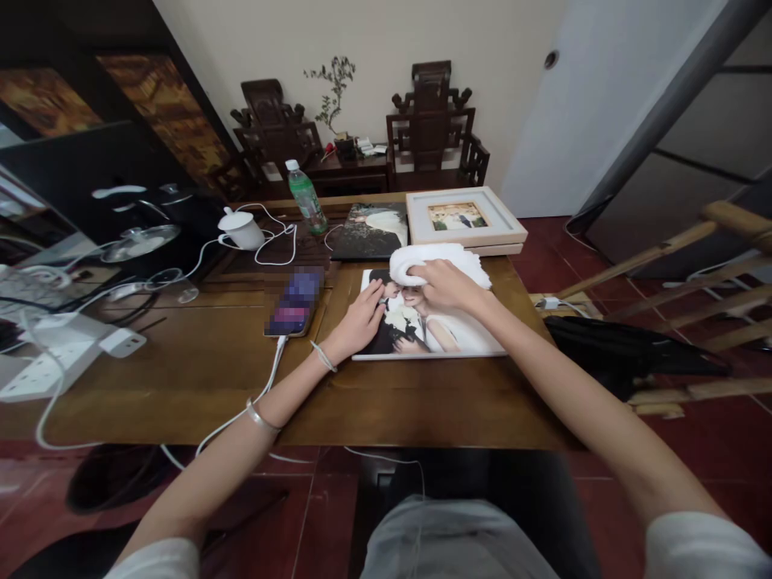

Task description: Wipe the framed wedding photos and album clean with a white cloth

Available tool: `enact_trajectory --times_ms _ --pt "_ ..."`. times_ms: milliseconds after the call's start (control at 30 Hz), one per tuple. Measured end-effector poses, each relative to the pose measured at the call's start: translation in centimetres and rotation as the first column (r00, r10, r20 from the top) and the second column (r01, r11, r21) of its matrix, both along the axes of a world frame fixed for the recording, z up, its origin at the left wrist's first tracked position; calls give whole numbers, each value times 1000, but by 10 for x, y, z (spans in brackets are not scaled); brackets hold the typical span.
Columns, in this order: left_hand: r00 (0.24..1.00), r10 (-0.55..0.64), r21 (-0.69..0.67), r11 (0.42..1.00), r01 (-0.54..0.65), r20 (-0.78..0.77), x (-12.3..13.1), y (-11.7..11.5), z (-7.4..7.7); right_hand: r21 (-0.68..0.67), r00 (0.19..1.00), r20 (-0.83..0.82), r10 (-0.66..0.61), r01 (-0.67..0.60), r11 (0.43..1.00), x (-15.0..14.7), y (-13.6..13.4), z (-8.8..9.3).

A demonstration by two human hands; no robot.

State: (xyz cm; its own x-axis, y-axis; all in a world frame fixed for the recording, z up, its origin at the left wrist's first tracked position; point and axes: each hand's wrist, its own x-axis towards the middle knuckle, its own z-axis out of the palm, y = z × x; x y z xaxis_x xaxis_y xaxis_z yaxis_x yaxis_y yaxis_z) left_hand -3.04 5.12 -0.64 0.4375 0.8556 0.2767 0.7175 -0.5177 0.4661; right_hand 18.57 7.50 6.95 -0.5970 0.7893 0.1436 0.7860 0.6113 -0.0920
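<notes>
On table (422, 402) — photo panel (425, 331), long axis crosswise, top away.

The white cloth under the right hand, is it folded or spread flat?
Folded, not spread flat: the white cloth shows a thick, rounded fold near the fingers of the right hand.

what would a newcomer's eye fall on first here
Probably the large photo lying flat on the wooden table, with the right hand holding a bunched white cloth against its upper part and the left hand on its left edge. Next, perhaps the pale-framed picture behind it and the green bottle farther left.
</notes>
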Motion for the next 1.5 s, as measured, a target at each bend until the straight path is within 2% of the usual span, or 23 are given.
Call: enact_trajectory --times_ms 100,200,367,500,600,667,733,900,1033,1167,1233,1333,1500 --pt "1000 3 -8 1000 -3 -4 1 -1 0 2 1000 -19 -8 8 1000 -3 -2 -2" --pt "1000 13 -18 1000 -13 -10 1 -1 0 18 1000 -17 12 -12 1000 -1 -21 -8" --pt "1000 19 -51 998 -20 -21 3 -1 1 35 998 22 58 -58 998 6 -87 -22" --pt "999 26 -68 997 -28 -22 4 -2 1 -31 986 47 157 -156 987 13 -147 -25" --pt "999 28 -70 997 -30 -18 4 -3 0 -61 982 26 186 -185 981 15 -170 -23" --pt "1000 25 -66 997 -26 -13 4 -2 -1 -68 982 13 187 -186 980 15 -169 -21" --pt "1000 21 -65 998 -22 -9 4 -2 -1 -66 985 7 175 -174 983 13 -157 -19" --pt "1000 18 -67 998 -18 1 3 -2 -2 -28 998 21 58 -57 998 2 -95 -12" --pt "1000 14 -65 998 -13 17 3 -3 -1 -19 999 39 34 -34 999 -10 -43 -4" --pt "1000 -2 -66 998 3 18 2 -3 0 29 1000 21 14 -15 999 -22 -13 -6" --pt "1000 -7 -57 998 8 23 2 -2 0 61 999 39 -5 2 998 -25 -11 -12" --pt "1000 -6 -56 998 8 28 2 -1 -2 94 997 77 -1 -7 996 -24 -28 -22" --pt "1000 18 -64 998 -17 11 3 -2 -3 78 994 93 60 -67 995 -8 -92 -31"
